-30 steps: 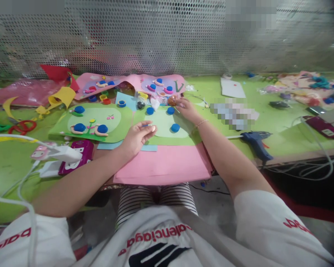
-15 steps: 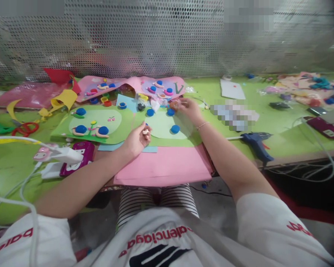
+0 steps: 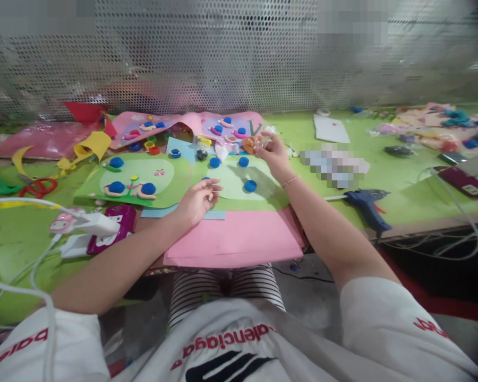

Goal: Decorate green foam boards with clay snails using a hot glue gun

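My right hand (image 3: 276,159) pinches a small clear bag of orange clay (image 3: 250,144) above the far edge of the green sheet (image 3: 281,200). My left hand (image 3: 199,202) hovers over the near side of that sheet, its index finger stretched out and the other fingers curled about a small cream piece of clay (image 3: 211,196), partly hidden. Between my hands, blue clay discs (image 3: 250,185) lie on the sheet's pale oval. On its left half are blue-shelled clay snails (image 3: 146,190) round a clay flower (image 3: 133,179). Bags of white clay (image 3: 222,152) and black clay (image 3: 201,154) lie just beyond.
A blue glue gun (image 3: 367,207) lies at right, red-handled scissors (image 3: 40,188) at left. Purple power strips (image 3: 117,223) with white cables sit on both sides. A decorated pink sheet (image 3: 187,120) lies behind; plain pink sheets (image 3: 235,239) overhang the near edge. A perforated metal panel (image 3: 207,63) backs the table.
My right hand has lifted slightly with the bag of orange clay, which now shows more clearly. My left hand's fingers have loosened and its index finger has stretched out.
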Available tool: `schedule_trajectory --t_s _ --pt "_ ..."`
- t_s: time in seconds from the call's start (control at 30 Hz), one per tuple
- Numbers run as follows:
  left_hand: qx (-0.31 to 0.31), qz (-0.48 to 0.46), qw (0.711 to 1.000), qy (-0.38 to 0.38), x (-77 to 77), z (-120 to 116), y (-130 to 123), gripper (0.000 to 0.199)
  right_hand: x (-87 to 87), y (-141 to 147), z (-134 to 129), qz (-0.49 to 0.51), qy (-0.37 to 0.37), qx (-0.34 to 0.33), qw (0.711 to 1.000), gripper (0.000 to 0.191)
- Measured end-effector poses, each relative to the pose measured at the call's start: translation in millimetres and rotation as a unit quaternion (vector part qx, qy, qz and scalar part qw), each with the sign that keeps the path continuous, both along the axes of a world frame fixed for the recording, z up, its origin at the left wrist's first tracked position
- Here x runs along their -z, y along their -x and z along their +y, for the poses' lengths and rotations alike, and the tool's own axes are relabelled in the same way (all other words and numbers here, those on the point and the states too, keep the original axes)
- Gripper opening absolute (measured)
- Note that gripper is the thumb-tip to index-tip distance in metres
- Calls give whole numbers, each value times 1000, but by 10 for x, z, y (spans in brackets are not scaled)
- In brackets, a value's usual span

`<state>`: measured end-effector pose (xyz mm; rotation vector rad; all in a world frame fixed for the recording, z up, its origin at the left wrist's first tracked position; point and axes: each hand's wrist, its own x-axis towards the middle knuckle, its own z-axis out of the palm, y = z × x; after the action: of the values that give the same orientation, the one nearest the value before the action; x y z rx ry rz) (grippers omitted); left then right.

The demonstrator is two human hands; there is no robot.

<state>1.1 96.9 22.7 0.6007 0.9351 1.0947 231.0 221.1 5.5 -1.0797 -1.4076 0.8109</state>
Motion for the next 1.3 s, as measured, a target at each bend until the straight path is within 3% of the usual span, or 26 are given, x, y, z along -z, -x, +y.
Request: schedule_trajectory --t_s 0.07,0.13,0.27,0.43,0.8,1.0,1.3 --pt "7 -6 1000 -10 -2 3 5 22 -96 114 -165 50 18 -117 992 51" --pt "10 -4 999 -47 3 0 9 12 -181 255 -354 28 23 -206 978 55" --pt "19 32 992 -121 34 -2 23 25 -276 500 -674 -28 35 -263 964 50" --pt "24 83 983 -160 55 -6 43 36 -306 577 -827 -32 30 -279 959 42" --pt "9 103 983 -150 20 -38 39 39 -275 466 -748 -58 -56 -294 952 11" --pt "15 118 977 -178 51 -28 42 39 -296 439 -698 -139 -96 -280 945 12" --pt "13 97 982 -160 79 -14 45 27 -299 454 -717 -238 -164 -261 921 7"
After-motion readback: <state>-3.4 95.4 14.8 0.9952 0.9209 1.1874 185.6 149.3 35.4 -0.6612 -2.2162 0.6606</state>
